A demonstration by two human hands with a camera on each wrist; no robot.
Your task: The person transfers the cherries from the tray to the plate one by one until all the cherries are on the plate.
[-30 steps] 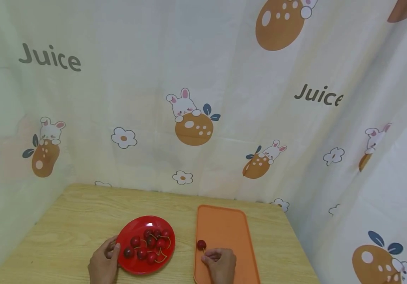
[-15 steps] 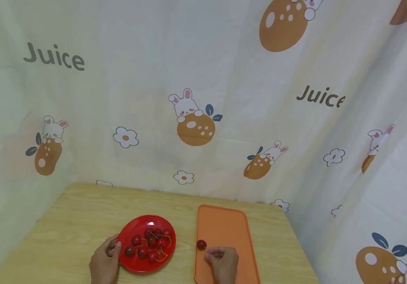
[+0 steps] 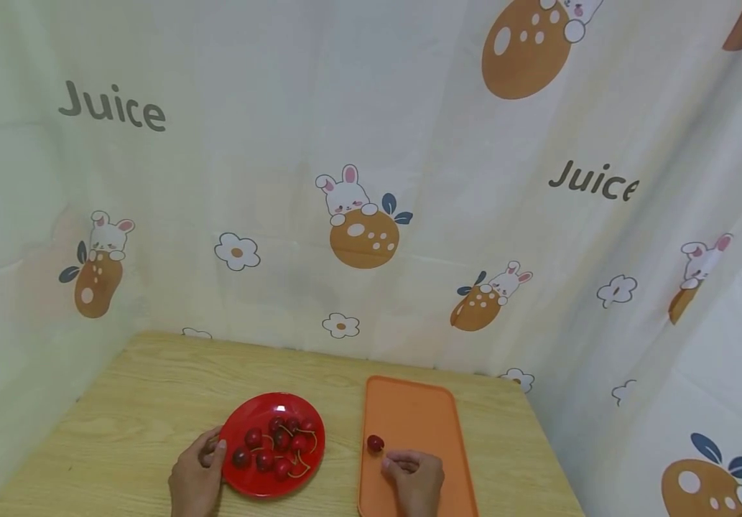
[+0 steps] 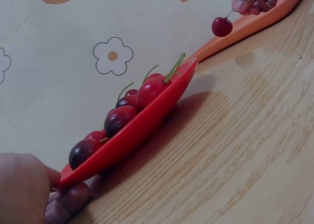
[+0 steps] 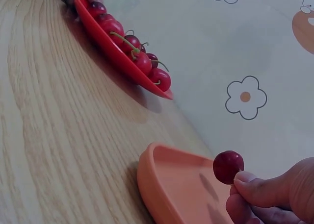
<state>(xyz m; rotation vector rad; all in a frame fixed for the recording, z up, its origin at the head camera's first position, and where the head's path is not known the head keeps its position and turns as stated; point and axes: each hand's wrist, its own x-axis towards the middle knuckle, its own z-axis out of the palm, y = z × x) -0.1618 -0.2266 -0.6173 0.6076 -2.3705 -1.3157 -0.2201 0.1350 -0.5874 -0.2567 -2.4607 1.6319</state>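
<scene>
My left hand (image 3: 196, 474) grips the left rim of a red plate (image 3: 241, 482), thumb above and fingers beneath, as the left wrist view shows. Several dark red cherries (image 4: 151, 91) with green stems lie on the plate. With thumb and fingertips, my right hand (image 3: 417, 480) pinches one cherry (image 5: 228, 167) by its stem. That cherry hangs over the left side of an orange tray (image 3: 412, 402), apart from the tray's surface in the left wrist view.
Plate and tray stand side by side on a wood-grain table (image 3: 170, 388), with a strip of tabletop between them. A pale curtain (image 3: 267, 143) printed with rabbits, fruit and flowers surrounds the table at the back and both sides.
The head view has shifted slightly, moving everything a little rightward. My right hand still pinches the cherry's stem over the tray, and the cherry has tilted slightly. My left hand stays on the plate.
</scene>
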